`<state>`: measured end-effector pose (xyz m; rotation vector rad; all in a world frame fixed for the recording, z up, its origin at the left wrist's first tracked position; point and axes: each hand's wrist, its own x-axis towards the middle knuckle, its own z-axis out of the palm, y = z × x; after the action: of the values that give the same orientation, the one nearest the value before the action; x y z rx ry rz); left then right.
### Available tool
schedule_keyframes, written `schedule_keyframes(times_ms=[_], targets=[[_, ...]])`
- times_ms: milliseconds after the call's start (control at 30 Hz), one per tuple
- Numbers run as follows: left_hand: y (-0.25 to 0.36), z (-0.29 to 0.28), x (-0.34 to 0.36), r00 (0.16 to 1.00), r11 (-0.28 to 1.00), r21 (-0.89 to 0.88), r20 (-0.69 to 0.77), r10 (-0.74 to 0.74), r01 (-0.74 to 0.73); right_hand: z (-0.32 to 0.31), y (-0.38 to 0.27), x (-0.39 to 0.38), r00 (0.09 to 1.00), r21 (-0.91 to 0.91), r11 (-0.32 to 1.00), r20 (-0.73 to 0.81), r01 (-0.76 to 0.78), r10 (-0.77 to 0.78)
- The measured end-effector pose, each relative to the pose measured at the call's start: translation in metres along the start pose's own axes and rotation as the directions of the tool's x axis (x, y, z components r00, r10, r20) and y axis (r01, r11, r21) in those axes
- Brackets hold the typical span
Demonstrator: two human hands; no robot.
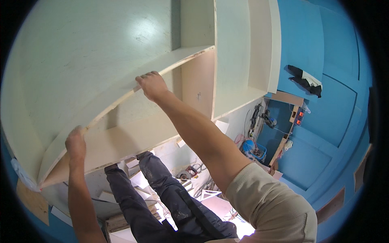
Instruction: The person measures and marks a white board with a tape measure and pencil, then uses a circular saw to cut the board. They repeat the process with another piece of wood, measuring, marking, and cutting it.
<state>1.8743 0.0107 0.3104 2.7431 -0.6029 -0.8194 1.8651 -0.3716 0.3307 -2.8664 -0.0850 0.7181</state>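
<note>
The right shoulder, covered by a beige sleeve (279,202), is seen nearest the camera, and the bare right forearm is stretched from it up toward the middle of the view. Most of the picture is filled by a large white cabinet (81,52), whose broad pale panel is spread over the upper left, with upright dividers and an open compartment (259,44) shown at the upper right. A long shelf board (162,67) is set slanting across the cabinet's inside, from the lower left to the central divider. Its raw front edge is gripped at two places. The right hand (150,85) is placed near the middle of that edge; its fingers are curled over the top of the board and closed on it. The left hand (75,141) is placed farther down the same edge, toward the lower left, with its fingers wrapped round the edge and hidden behind it, so that a closed grip is shown.

Below the cabinet, dark work trousers (162,194) are seen, standing among white offcuts (139,180) on the floor. A blue wall (324,121) is shown at the right, against which a blue bucket (253,149) and a power tool (256,115) are kept, well apart from both hands.
</note>
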Motion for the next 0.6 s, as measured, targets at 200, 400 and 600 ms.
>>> schedule_keyframes(times_ms=[200, 400, 600], targets=[[-0.032, 0.037, 0.006, 1.000, 1.000, 0.021, -0.024, 0.012, -0.012, -0.009, 0.000, -0.065, 0.878, 0.357, 0.930, -0.412, -0.090, 0.243], [0.012, 0.011, 0.024, 0.987, 0.988, 0.147, 0.145, -0.062, 0.040, 0.064, 0.175, -0.245, 0.652, 0.414, 0.669, -0.206, -0.617, 0.730], [0.173, 0.022, 0.123, 0.963, 0.966, -0.048, 0.078, 0.257, -0.254, 0.138, 0.245, -0.270, 0.529, 0.525, 0.413, 0.084, -0.744, 0.845]])
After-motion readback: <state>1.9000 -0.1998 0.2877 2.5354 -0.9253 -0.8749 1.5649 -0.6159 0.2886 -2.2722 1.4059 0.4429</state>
